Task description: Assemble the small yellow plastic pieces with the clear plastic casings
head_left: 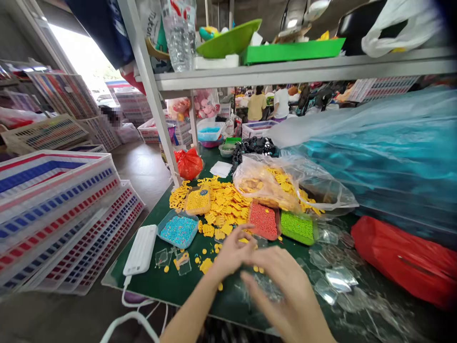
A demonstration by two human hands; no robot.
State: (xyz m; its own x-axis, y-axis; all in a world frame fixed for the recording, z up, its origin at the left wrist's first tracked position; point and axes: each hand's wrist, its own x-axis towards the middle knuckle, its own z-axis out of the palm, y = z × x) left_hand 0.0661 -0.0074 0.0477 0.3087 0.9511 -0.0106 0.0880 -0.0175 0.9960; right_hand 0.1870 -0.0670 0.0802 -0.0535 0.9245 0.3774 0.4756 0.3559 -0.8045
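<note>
Left hand [232, 252] and right hand [282, 290] close together above scattered yellow plastic pieces [206, 265] on a green work mat [141, 290].
Both hands are motion-blurred, fingers curved; cannot tell whether either is grasping anything. Yellow pieces also lie heaped beyond the left hand, and clear plastic squares [335, 281] lie right of the right hand. Just past the fingertips stand a tray of red beads [263, 220] and a tray of green beads [297, 227]. A tray of yellow beads [197, 201] bears a round blue label [203, 192], unreadable. A white power bank [140, 250] lies left, cable attached.
</note>
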